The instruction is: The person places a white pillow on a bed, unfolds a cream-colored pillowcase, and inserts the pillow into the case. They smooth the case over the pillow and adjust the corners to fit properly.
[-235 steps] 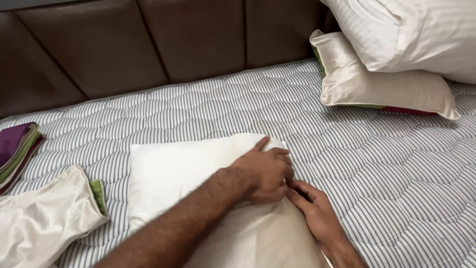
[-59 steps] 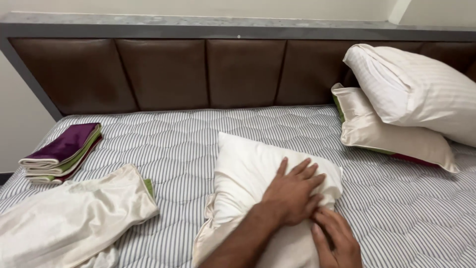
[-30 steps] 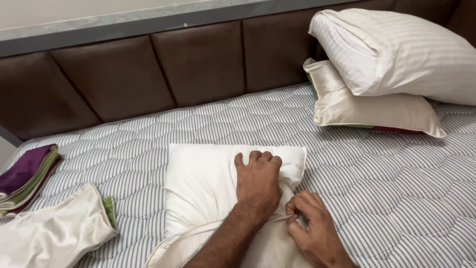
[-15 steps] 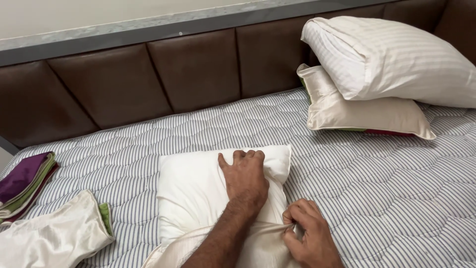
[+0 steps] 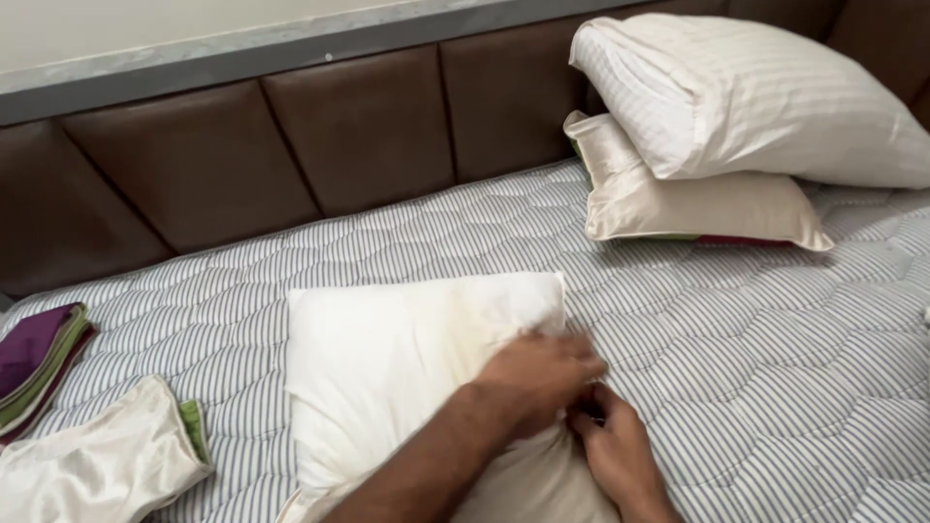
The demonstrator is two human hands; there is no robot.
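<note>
Pillow (image 5: 407,378) in a cream cover lies flat on the mattress (image 5: 775,387), near its middle and toward the front edge. The left hand (image 5: 538,373) rests on the pillow's right side, fingers curled and pressed together, gripping the cover's edge. The right hand (image 5: 615,450) sits just beside it at the same edge, touching the left, its fingers pinching the cover fabric; motion blur hides the exact hold. The left forearm crosses the pillow's lower half.

At the mattress's left front edge lies a loose cream pillowcase (image 5: 97,465) with a green lining showing at its rim. Beyond it, at the left edge, is a folded stack of purple and green cloths (image 5: 39,358). In the far right corner two more pillows are piled: a white striped one (image 5: 746,92) leaning on the brown padded headboard (image 5: 291,145), resting atop a cream satin one (image 5: 678,199). The mattress is quilted with grey stripes.
</note>
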